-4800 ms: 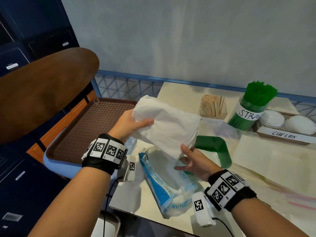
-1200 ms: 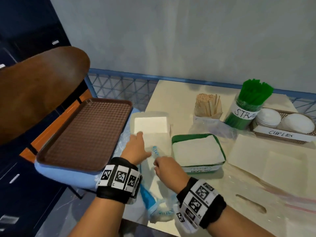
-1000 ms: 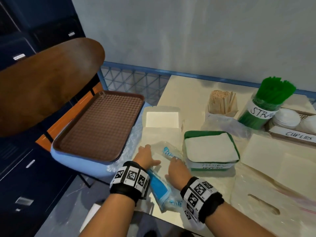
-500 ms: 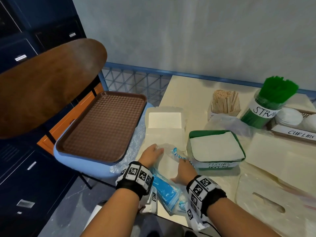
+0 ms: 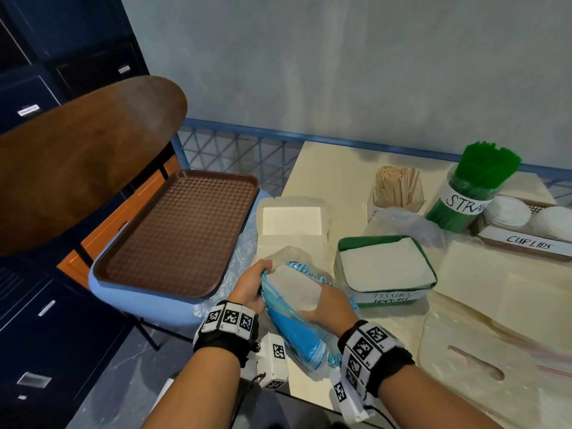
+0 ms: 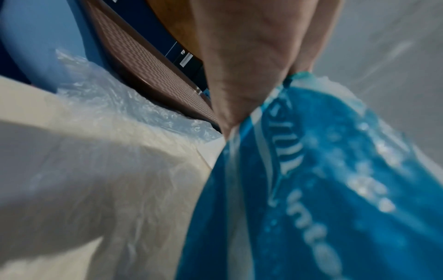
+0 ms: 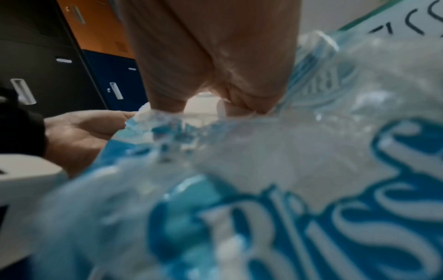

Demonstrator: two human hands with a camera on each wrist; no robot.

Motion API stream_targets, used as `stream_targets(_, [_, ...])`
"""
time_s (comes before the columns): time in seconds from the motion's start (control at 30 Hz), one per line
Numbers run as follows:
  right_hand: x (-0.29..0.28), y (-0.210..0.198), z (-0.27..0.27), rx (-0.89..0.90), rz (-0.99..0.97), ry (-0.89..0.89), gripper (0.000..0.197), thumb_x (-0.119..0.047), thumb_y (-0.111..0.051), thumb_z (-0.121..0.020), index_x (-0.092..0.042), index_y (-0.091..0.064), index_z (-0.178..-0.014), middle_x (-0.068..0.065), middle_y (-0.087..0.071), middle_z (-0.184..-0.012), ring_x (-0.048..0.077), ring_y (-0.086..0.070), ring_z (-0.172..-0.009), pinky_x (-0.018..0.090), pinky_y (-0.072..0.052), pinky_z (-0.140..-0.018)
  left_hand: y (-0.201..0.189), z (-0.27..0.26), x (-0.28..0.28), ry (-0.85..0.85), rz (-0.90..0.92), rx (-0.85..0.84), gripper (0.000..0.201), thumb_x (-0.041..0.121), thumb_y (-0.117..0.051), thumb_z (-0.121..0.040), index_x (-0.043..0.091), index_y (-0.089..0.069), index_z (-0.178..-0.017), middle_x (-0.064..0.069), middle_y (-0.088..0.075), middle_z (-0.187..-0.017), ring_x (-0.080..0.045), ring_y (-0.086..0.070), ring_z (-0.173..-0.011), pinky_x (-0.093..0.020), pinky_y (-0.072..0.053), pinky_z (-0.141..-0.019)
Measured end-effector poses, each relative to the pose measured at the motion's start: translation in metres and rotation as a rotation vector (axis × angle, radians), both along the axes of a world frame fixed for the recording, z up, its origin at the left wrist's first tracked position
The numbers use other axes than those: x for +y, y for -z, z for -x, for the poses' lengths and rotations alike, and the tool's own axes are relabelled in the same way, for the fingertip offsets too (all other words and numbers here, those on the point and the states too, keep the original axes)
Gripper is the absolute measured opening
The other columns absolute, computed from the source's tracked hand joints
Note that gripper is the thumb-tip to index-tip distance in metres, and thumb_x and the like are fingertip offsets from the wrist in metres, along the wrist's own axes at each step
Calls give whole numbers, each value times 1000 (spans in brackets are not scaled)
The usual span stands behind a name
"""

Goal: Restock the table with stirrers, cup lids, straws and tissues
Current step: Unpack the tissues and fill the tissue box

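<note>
A limp blue-and-clear plastic tissue wrapper (image 5: 294,331) hangs at the table's front left corner. My left hand (image 5: 252,281) grips its left edge and my right hand (image 5: 328,300) grips its right side. The wrist views show the left hand (image 6: 251,75) and the right hand (image 7: 215,62) pinching the wrapper (image 7: 275,208) film. Just right of my hands, the green tray (image 5: 342,247) labelled tissues is full of white tissues (image 5: 383,267). Behind it stand the wooden stirrers (image 5: 397,188), the jar of green straws (image 5: 464,193) and the cup lids (image 5: 507,209) in their basket.
An open cream box (image 5: 292,219) with white sheets lies behind my hands. A brown serving tray (image 5: 176,233) rests on a blue stool to the left, beside a round wooden tabletop (image 5: 80,156). Clear plastic bags (image 5: 464,366) and paper sheets (image 5: 510,292) cover the table's right side.
The tissue stack that I held went into the green tray. My hands then came down on the wrapper and have now gathered its sides and raised it off the table.
</note>
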State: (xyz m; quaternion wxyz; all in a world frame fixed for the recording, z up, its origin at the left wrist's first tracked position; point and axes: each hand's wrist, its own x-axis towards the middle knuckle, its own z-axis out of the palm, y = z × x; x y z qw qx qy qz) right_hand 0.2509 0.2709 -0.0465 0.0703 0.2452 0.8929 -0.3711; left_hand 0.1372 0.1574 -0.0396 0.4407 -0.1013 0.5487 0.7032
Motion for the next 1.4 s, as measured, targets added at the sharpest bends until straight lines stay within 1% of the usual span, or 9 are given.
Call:
stream_targets(0.17, [9, -5, 0, -21, 84, -28, 57, -37, -73, -76, -18, -52, -126, 3, -61, -122, 18, -56, -112, 18, -39, -81, -6, -3, -2, 32, -48, -71, 34, 28, -44, -90, 2, -63, -102, -18, -69, -91, -31, -61, -87, -38, -48, -81])
stream_targets(0.3, [14, -2, -3, 26, 223, -20, 63, -22, -75, -75, -17, -47, -131, 5, -57, -127, 20, -53, -117, 21, -39, -87, -9, -2, -1, 52, -54, -76, 36, 30, -42, -93, 2, -64, -98, -17, -71, -84, -30, -61, -84, -36, -49, -74])
stream_targets(0.47, [16, -7, -4, 119, 305, 20, 60, -12, -75, -74, -14, -49, -129, 2, -57, -119, 14, -51, -108, 23, -39, -89, -2, 0, 6, -41, -44, 74, 38, 23, -48, -95, 2, -50, -127, -26, -53, -129, -33, -57, -106, -42, -48, -91])
stream_targets(0.67, [26, -11, -5, 115, 444, -18, 41, -19, -73, -78, -21, -59, -116, 4, -65, -116, 21, -60, -109, 39, -46, -99, -6, -5, 11, 67, -146, 238, 16, 17, -49, -95, 9, -57, -106, -11, -68, -96, -17, -69, -79, -30, -58, -69])
stream_targets(0.77, [28, -16, -8, 174, 416, -55, 43, -22, -73, -79, -22, -56, -118, 2, -64, -116, 18, -60, -108, 31, -47, -95, -3, 2, 12, 4, -21, 399, 6, 11, -58, -90, 14, -55, -94, -12, -66, -89, -20, -65, -74, -29, -55, -66])
stream_targets(0.9, [28, -21, -11, 321, 355, 21, 51, -23, -74, -78, -19, -53, -125, -6, -61, -111, 10, -57, -102, 9, -44, -81, 2, 9, 10, 32, 258, 773, 21, -2, -64, -82, 14, -50, -86, -3, -61, -71, -12, -55, -62, -13, -46, -53])
stream_targets(1.1, [42, -33, -14, 460, 697, 164, 42, -11, -74, -76, -18, -56, -114, 5, -66, -110, 21, -62, -104, 30, -52, -90, 4, 14, 4, 5, 599, 1042, 25, 10, -70, -80, 9, -46, -89, -5, -53, -81, -21, -49, -70, -20, -35, -56])
stream_targets(1.3, [66, -48, -7, 688, 988, 425, 87, -46, -90, -42, -16, -57, -116, 6, -68, -113, 22, -65, -105, 37, -55, -85, 9, 5, 8, 81, 695, 1123, 24, 9, -64, -85, 13, -41, -90, -6, -54, -84, -22, -50, -72, -25, -33, -61])
stream_targets(1.4, [75, -58, -7, 794, 1073, 489, 98, -45, -91, -38, -15, -53, -123, 3, -67, -116, 19, -64, -106, 36, -55, -86, 17, 1, 7, 72, 686, 1104, 21, 6, -62, -86, 13, -42, -88, -6, -53, -84, -20, -50, -73, -18, -33, -55])
